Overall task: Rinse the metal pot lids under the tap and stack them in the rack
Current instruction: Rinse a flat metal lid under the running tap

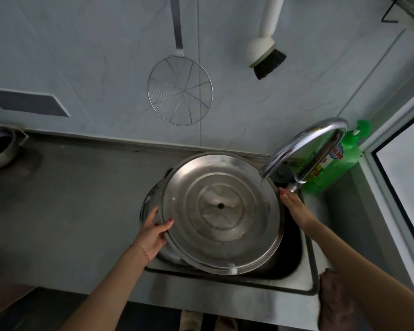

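wall [93, 56]: pale grey marbled tile | countertop [81, 187]: grey | window [402, 182]: right, bright daylight

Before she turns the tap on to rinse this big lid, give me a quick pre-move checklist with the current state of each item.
1. Lid held securely: ok. The left hand grips the rim of the metal lid, thumb over the edge.
2. Lid under the spout: ok. The tap outlet sits above the lid's upper right edge.
3. Lid over the sink: ok, tilted with its underside facing up.
4. Right hand at the tap control: ok, fingers reach the tap base beside the lid's right edge.
5. Water running: cannot tell; no clear stream visible.
6. Suds remaining: not ok, white foam sits on the rim at the bottom and top.
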